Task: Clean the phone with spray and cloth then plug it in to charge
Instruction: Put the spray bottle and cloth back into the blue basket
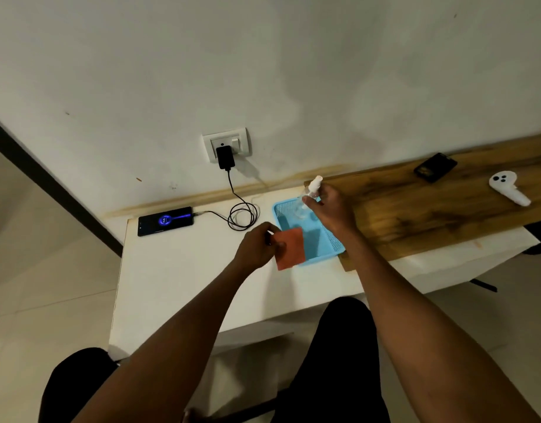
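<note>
The black phone [165, 221] lies flat at the back left of the white table [177, 285], its screen lit with a blue charging ring. A black cable [243, 213] runs from it in a coil up to the black charger [225, 157] in the wall socket [227, 144]. My left hand [258, 247] pinches a folded orange cloth [290, 248] at the left edge of the blue basket [333, 239]. My right hand [332, 210] grips a small clear spray bottle with a white top [314, 186] above the basket's back part.
A wooden board [431, 209] covers the table's right side. On it lie a black device [434, 167] and a white controller [507, 187] at the far right. My dark-clad knees are below the table's front edge.
</note>
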